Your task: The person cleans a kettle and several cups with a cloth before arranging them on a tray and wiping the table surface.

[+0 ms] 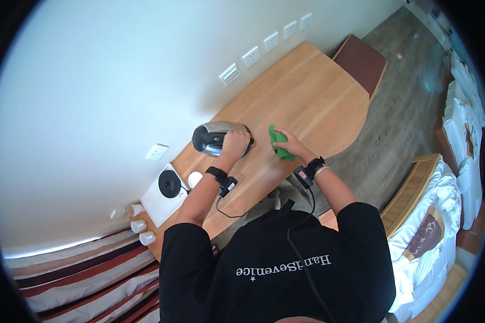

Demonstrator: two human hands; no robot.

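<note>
A shiny steel electric kettle (211,138) stands on the wooden desk (307,91), off its base. My left hand (236,143) grips the kettle by its handle side. My right hand (289,144) is closed on a green cloth (278,139), which presses on the desk just right of the kettle. Both wrists carry black bands with small devices and a cable.
A white tray (157,202) holds the black kettle base (170,183) and a white cup (194,178). Three white cups (140,225) stand by the tray. Wall sockets (264,42) line the wall. A brown stool (362,62), a striped curtain (86,274) and white beds (442,210) surround the desk.
</note>
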